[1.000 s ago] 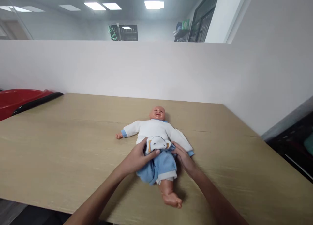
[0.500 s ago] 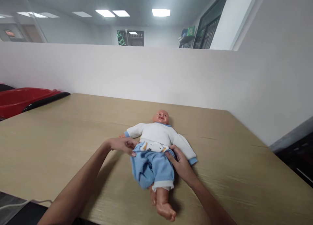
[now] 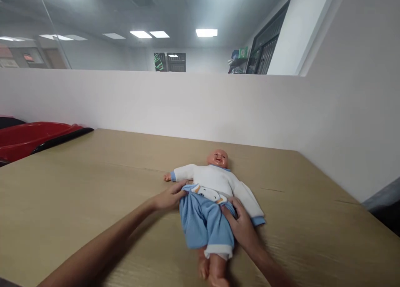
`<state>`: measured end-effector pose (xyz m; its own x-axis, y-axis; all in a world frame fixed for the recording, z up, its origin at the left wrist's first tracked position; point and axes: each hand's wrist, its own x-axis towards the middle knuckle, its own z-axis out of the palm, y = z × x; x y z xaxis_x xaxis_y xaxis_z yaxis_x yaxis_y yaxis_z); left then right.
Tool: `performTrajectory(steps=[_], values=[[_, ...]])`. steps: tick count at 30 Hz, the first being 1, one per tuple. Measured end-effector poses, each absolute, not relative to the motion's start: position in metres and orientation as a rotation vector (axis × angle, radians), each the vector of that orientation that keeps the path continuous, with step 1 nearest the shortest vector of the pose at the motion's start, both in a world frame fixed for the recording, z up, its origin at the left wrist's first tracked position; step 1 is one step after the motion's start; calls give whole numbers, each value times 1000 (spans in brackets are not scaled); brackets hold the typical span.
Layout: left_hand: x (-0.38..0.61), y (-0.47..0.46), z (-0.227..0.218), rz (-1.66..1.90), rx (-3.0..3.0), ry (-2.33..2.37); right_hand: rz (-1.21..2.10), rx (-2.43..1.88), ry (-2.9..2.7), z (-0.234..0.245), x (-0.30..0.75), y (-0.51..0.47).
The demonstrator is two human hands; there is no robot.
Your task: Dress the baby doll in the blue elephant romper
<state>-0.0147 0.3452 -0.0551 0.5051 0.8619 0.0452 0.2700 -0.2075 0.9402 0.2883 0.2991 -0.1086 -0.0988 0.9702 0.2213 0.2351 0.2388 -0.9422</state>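
Note:
A baby doll (image 3: 218, 158) lies on its back on the wooden table (image 3: 78, 187), head towards the wall. It wears a white top (image 3: 215, 178) with blue cuffs and light blue trousers (image 3: 203, 224). My left hand (image 3: 168, 198) pinches the trousers' waistband at the doll's left-side hip. My right hand (image 3: 242, 224) grips the waistband on the other side, lying along the doll's hip and sleeve. The doll's bare feet stick out at the bottom edge.
A white partition wall (image 3: 156, 103) runs behind the table and along its right side. A red tub (image 3: 28, 137) with a black rim sits beyond the table's left end. The table's near edge is just below the doll's feet.
The blue trousers have been drawn up from bunched at the thighs to the doll's waist. Both hands moved up to the hips. The view shifted, placing the doll lower and to the right.

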Motion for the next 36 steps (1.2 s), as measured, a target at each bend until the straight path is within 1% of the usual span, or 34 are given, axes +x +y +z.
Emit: performTrajectory(steps=[3,5,8,12,19,22,25,30,36], values=[[2,328,-82,937,1654,1087,804,-1270,-1546,-111,289,313],[16,324,-96,1059,1509,1118,834,-1288,-1537,-113,290,322],[30,326,-106,1109,1250,1068,927,-1283,-1485,-114,294,329],[28,328,-102,1095,1252,1060,1009,-1318,-1452,-107,298,326],[16,320,-87,1037,1541,1118,981,-1261,-1489,-90,295,308],[19,323,-83,1082,1635,1108,859,-1239,-1551,-89,293,313],[25,333,-76,1106,1548,1090,732,-1255,-1547,-88,293,329],[37,366,-71,1149,1424,1082,996,-1308,-1343,-88,295,366],[46,397,-85,1145,1406,1076,1028,-1360,-1190,-89,287,394]])
